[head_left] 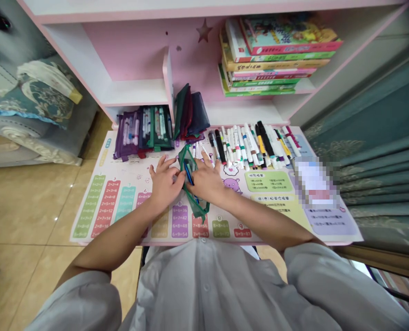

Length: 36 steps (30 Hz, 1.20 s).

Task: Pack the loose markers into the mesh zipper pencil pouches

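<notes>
A green mesh pencil pouch (198, 209) lies open on the desk mat (121, 202) between my two hands. My left hand (163, 181) pinches the pouch's left edge with thumb and fingers. My right hand (206, 181) is closed on a blue pen (189, 174) at the pouch's mouth, its other fingers spread over the pouch. A row of loose markers and pens (252, 145) lies just beyond my right hand.
Filled purple and green pouches (142, 131) lie at the back left of the desk. Folded dark pouches (190, 112) lean against the shelf divider. Stacked books (269, 55) fill the right shelf. A cushioned chair (35, 115) stands left; a curtain (380, 147) hangs right.
</notes>
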### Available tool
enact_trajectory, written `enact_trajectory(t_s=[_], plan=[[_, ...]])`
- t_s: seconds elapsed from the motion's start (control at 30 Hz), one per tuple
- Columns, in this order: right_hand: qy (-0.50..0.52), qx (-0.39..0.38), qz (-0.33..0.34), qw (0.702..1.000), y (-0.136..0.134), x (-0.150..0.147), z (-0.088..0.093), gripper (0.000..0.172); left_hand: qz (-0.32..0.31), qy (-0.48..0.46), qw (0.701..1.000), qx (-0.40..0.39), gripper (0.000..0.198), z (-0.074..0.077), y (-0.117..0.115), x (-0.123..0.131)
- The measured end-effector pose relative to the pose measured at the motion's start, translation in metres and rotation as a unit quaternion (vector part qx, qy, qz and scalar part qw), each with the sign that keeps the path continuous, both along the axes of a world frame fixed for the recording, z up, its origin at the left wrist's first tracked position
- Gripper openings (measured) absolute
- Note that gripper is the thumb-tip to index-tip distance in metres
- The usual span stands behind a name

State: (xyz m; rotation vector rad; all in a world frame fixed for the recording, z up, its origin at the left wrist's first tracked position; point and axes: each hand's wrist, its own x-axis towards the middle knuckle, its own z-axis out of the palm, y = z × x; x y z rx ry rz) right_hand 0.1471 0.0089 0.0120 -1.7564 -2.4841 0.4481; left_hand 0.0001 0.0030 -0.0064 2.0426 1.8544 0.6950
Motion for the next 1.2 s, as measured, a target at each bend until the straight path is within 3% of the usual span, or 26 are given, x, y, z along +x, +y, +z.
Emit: enact_trajectory(t_s=[0.17,0.3,0.43,0.57,0.7,0.93,1.2], plan=[[0.048,0.02,-0.015,0.999,0.007,0.01,0.007,0.028,-0.005,-0.003,1.0,-0.001,0.023,0.001,0.0,0.0],[0.064,0.119,-0.118,0.984,0.032,0.029,0.009,0.026,-0.004,0.0,1.0,-0.008,0.025,0.004,-0.001,0.001],[-0.012,0.151,-0.184,0.971,0.056,0.043,-0.009,0.027,-0.001,-0.004,1.0,-0.011,0.026,0.005,-0.001,0.001],[-0.047,0.131,-0.176,0.974,0.067,0.044,-0.032,0.035,0.0,-0.008,1.0,-0.01,0.026,0.003,-0.001,0.001],[-0.053,0.117,-0.166,0.978,0.069,0.042,-0.039,0.034,0.0,-0.008,1.0,-0.013,0.025,0.004,-0.001,0.001],[-0.049,0.084,-0.141,0.985,0.062,0.04,-0.021,0.035,0.003,-0.003,1.0,-0.015,0.026,0.004,-0.001,0.001],[0.016,0.111,-0.127,0.986,0.036,0.037,0.019,0.022,-0.004,-0.003,1.0,-0.018,0.026,0.006,-0.001,0.001]])
